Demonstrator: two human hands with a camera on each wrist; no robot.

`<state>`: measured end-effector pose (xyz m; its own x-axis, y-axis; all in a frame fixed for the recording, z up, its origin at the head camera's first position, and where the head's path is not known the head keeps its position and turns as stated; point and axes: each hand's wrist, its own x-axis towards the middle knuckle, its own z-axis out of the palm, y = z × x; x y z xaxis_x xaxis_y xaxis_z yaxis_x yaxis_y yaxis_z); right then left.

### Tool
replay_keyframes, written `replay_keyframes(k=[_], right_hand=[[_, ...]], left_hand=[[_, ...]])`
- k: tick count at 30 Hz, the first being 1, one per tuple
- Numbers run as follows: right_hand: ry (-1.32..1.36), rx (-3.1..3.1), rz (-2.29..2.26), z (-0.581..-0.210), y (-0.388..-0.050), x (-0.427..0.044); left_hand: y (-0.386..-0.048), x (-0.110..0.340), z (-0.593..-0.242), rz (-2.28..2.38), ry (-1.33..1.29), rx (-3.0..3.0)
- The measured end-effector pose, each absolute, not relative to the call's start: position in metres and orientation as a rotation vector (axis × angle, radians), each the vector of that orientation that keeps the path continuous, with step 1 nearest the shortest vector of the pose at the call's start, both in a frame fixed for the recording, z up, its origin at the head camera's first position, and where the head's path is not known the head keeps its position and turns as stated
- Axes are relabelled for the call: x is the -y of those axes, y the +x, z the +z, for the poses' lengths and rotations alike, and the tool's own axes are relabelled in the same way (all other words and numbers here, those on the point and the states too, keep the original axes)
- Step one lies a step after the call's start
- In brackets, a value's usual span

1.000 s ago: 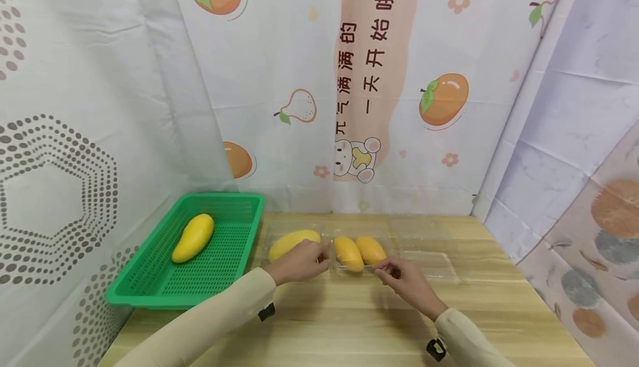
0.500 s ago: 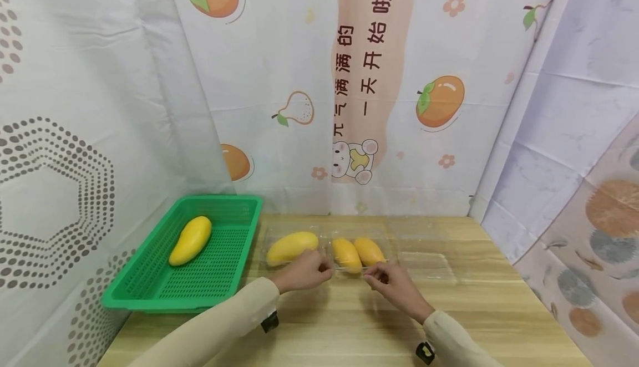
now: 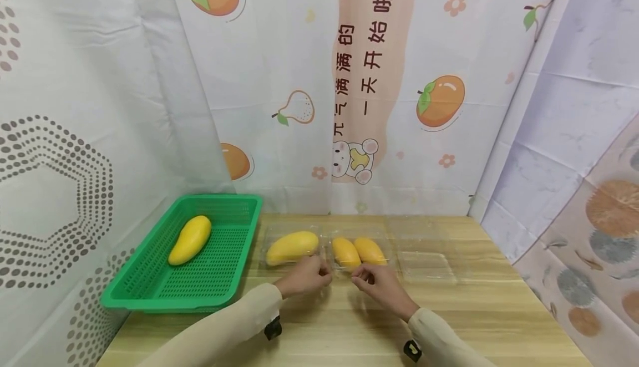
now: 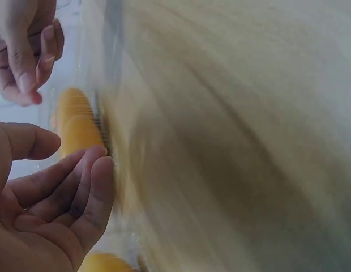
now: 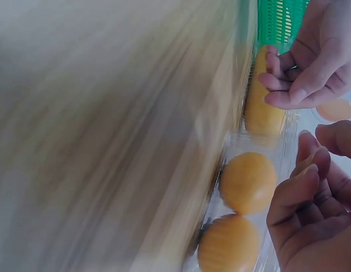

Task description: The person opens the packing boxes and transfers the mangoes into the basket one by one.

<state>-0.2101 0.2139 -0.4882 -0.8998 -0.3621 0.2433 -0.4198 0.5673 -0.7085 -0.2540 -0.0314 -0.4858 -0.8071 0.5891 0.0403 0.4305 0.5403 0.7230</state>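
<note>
My left hand (image 3: 305, 276) hovers at the near edge of the left clear plastic box (image 3: 267, 245), which contains one large yellow mango (image 3: 292, 246). To its right, the middle clear box (image 3: 391, 240) contains two smaller orange mangoes (image 3: 346, 252) (image 3: 370, 251). My right hand (image 3: 383, 288) is just in front of that box. In the left wrist view the thumb stands apart from loosely bent fingers (image 4: 99, 187), with nothing between them. Likewise, the right wrist view shows the fingers (image 5: 294, 195) loosely curled and holding nothing. Whether either box's lid is fastened I cannot tell.
A green plastic basket (image 3: 244, 256) stands at the left with one yellow mango (image 3: 191, 239) inside. On the right of the wooden table (image 3: 489, 300) lies a third clear plastic box (image 3: 426, 264) with no fruit in it. Patterned curtains (image 3: 279, 156) hang behind and at both sides.
My right hand has moved left along the front of the middle box, toward my left hand. My left hand has drawn slightly down, uncovering the large mango. The fruit has stayed put.
</note>
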Motion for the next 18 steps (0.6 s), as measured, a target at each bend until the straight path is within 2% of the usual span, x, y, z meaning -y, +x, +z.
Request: replay_keyframes(k=[9,18], right_hand=[[0.664,2.719,1.199,-0.488,-0.215,-0.198],[0.715,2.71,1.148,-0.487,-0.223,-0.188]], left_hand=[[-0.251,0.026,-0.5,1.373,0.656,-2.387],[-0.258,0.025,-0.516,1.75,0.322,-2.045]])
